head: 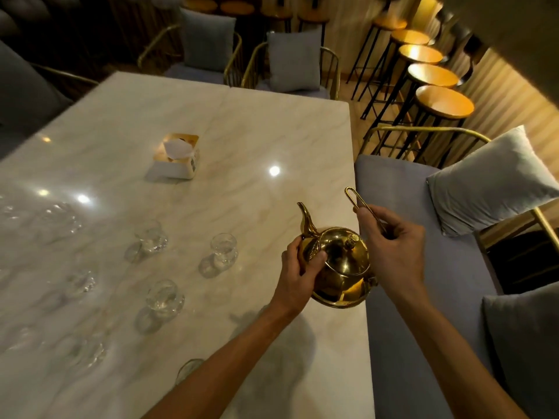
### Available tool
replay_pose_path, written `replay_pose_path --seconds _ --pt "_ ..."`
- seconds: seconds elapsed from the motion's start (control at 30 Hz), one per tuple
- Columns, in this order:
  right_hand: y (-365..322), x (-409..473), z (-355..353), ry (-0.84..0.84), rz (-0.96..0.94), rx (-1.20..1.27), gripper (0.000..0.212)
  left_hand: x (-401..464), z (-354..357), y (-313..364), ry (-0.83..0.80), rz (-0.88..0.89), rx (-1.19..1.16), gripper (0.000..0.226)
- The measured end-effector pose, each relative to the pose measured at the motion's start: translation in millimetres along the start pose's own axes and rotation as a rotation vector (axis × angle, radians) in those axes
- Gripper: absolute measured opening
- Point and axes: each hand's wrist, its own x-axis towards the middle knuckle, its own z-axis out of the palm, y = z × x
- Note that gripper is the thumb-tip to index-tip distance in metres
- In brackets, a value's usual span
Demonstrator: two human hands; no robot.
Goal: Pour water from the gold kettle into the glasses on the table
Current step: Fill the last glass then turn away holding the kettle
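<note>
A shiny gold kettle [341,267] stands at the right edge of the marble table [211,131], spout pointing away from me, lid on. My left hand [299,269] grips its body at the base of the spout. My right hand [390,246] holds the thin wire handle [355,199], which sticks up and away. Several clear glasses stand to the left: one [223,249] closest to the kettle, another [151,237] further left, a third [165,297] nearer me. More glasses farther left are blurred.
A tissue box [178,157] sits mid-table. A grey bench seat [423,267] with cushions [490,179] runs along the table's right side. Round bar stools [443,101] stand at the back right, and chairs with grey cushions [293,60] at the far end.
</note>
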Motion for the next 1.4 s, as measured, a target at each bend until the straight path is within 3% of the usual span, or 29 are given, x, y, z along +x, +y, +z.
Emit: replay_pose_path --seconds 0.2,0.33,0.53,0.67,0.9,1.17,1.2,1.33,1.4 --pt "-54 -25 34 0.030 -0.011 0.106 0.026 -14 -52 37 0.036 0.024 -0.020 0.087" --pt "-88 -55 71 0.068 -0.035 0.146 0.019 -37 -93 56 0.200 0.042 0.015 0.102" --pt "-132 -114 143 0.095 -0.061 0.150 0.017 -76 -161 68 0.403 0.128 0.024 0.063" --pt "-157 -153 189 0.095 -0.084 0.146 0.019 -97 -213 66 0.441 0.116 0.055 0.083" --pt "-195 -197 247 0.013 -0.070 0.197 0.028 -124 -284 68 0.572 0.105 0.088 0.077" --pt "-219 -199 290 -0.200 -0.041 0.256 0.026 -122 -334 70 0.651 0.081 0.084 0.035" --pt "-219 -197 297 -0.226 -0.040 0.263 0.026 -120 -341 70 0.656 0.074 0.067 0.036" --pt "-224 -196 328 -0.331 -0.038 0.254 0.027 -125 -372 67 0.700 0.076 0.017 0.077" --pt "-225 -199 347 -0.364 -0.028 0.244 0.027 -129 -391 66 0.705 0.063 -0.009 0.068"
